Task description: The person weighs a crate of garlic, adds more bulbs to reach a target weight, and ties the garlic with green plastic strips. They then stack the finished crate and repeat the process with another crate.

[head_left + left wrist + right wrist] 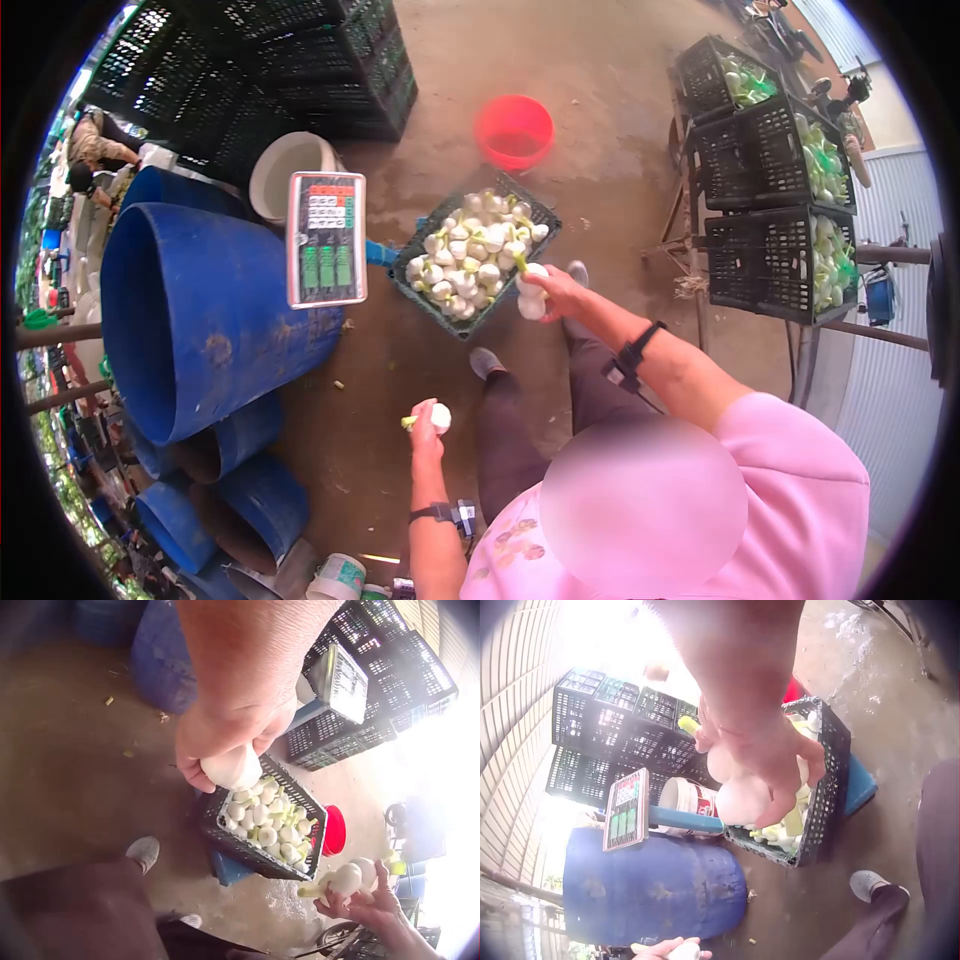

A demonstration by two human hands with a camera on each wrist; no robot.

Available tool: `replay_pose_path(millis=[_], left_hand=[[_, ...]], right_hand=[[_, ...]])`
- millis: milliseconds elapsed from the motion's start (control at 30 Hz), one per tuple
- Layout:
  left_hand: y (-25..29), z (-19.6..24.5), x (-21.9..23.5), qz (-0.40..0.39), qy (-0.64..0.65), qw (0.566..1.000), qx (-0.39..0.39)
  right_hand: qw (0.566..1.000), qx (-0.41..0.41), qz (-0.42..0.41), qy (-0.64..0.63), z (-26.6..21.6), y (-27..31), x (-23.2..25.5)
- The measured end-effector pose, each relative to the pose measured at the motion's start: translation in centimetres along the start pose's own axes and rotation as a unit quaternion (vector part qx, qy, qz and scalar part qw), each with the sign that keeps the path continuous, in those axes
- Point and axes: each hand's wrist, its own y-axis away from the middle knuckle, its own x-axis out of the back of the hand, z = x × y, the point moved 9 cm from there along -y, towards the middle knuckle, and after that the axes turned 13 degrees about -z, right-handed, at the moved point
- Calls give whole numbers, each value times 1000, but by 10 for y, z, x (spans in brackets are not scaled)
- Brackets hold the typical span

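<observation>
My right hand (563,297) grips a few white garlic bulbs (532,305) with short green stems, over the right edge of a dark plastic crate (238,849). The crate holds a heap of similar bulbs (470,250) and sits on a blue scale base (229,868). Lower and to the left, away from the crate in the head view, my left hand (424,432) holds one garlic bulb (442,418), its stem sticking out to the left. In the left wrist view the fingers curl around that bulb, partly hiding it.
The scale's display (327,240) stands left of the crate, beside a white bucket (282,180) and a large blue barrel (220,310). Beyond the crate is a red basin (514,132). Black crates (760,260) of bagged bulbs are stacked at right; more crates (330,70) stand back left.
</observation>
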Motion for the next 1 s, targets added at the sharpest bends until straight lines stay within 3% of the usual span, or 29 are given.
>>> replay_pose_path(millis=[67, 133, 300, 367, 467, 567, 633, 667, 700, 767, 867, 967, 1000], left_hand=[[1, -10, 12, 52, -2, 999, 15], [8, -29, 30, 112, 9, 993, 26], [31, -99, 47, 225, 92, 969, 33], [32, -131, 29, 238, 87, 964, 82], [20, -147, -25, 217, 100, 965, 110], [-6, -145, -76, 189, 100, 972, 95], [-27, -124, -113, 144, 102, 982, 73], [-35, -108, -128, 137, 90, 984, 66], [-44, -98, -139, 131, 73, 987, 64], [-67, -83, -150, 92, 49, 994, 37], [-83, -49, -165, 71, 4, 997, 7], [-88, -28, -167, 89, -45, 995, 2], [-90, -25, -167, 90, -53, 995, 2]], right_hand=[[993, 16, 57, 103, -36, -19, 19], [958, 21, 112, 262, -77, -40, 24], [850, 101, 152, 494, -139, -142, 40], [837, 79, 142, 522, -139, -179, 38], [857, -10, 132, 498, -147, -161, 21], [815, 100, 134, 555, -131, -170, 14], [827, 223, 93, 508, -126, -155, 5], [840, 270, 50, 467, -134, -137, -2], [829, 315, 60, 457, -149, -115, -6], [789, 490, 47, 369, -200, -54, -14], [806, 481, 117, 323, -251, -28, 23], [829, 414, 186, 325, -255, -57, 75], [848, 398, 164, 309, -250, -70, 86]])
